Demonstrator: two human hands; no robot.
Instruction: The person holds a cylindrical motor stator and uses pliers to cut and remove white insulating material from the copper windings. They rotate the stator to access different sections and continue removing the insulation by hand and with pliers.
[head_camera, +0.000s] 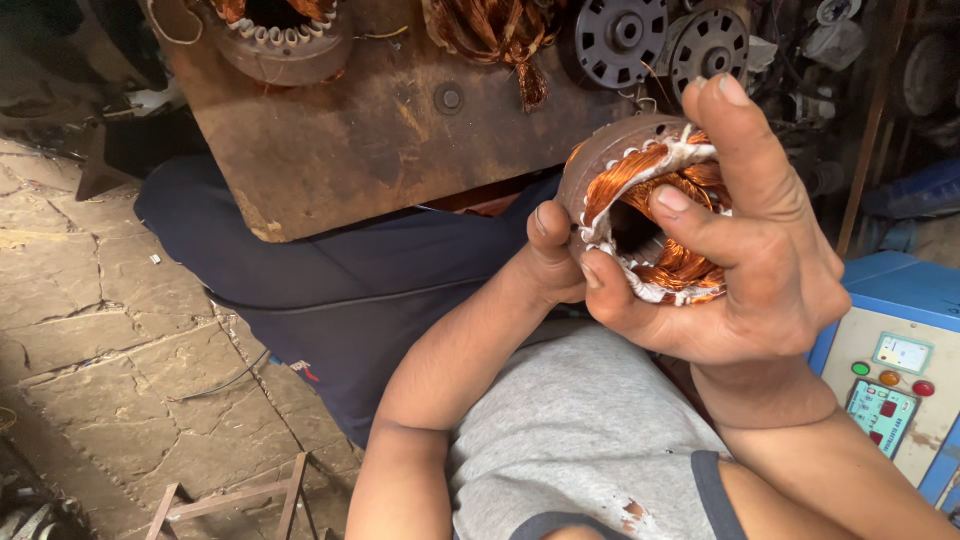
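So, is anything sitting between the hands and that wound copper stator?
Nothing visible. Both hands grip the stator directly: the right hand wraps its front with fingers on the copper windings, and the left hand holds its left edge.

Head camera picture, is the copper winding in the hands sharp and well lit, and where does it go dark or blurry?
In the head view the copper-wound stator is sharp and evenly lit, its wire shining without harsh glare; the right hand and left hand on it are crisp too. The top right corner falls into deep shadow, and the stone floor looks dim but readable.
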